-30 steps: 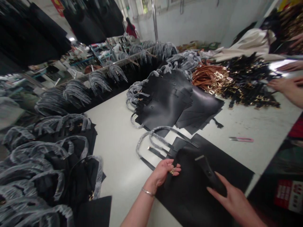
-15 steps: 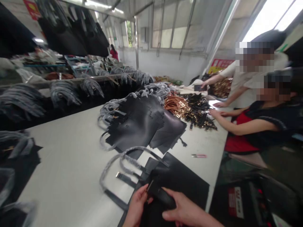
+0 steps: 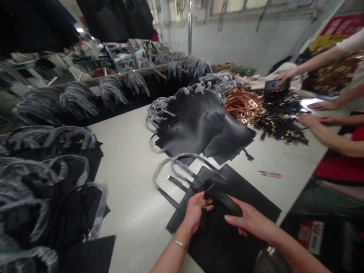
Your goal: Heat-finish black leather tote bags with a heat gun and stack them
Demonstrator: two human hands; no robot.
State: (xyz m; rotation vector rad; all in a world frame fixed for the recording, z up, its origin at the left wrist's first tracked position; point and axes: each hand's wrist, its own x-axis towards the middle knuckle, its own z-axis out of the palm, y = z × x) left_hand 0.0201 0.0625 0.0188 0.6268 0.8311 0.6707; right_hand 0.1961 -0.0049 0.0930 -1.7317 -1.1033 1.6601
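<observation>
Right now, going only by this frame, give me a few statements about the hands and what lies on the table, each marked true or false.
1. The left hand and the right hand both grip a black strap over a flat black leather panel. True.
2. The pink snips lie left of the left hand. False: they lie on the white table to the right, beyond the panel.
3. A pile of brown straps lies at the far end of the table. True.
4. The left wrist is bare. False: it wears a thin bracelet.
</observation>
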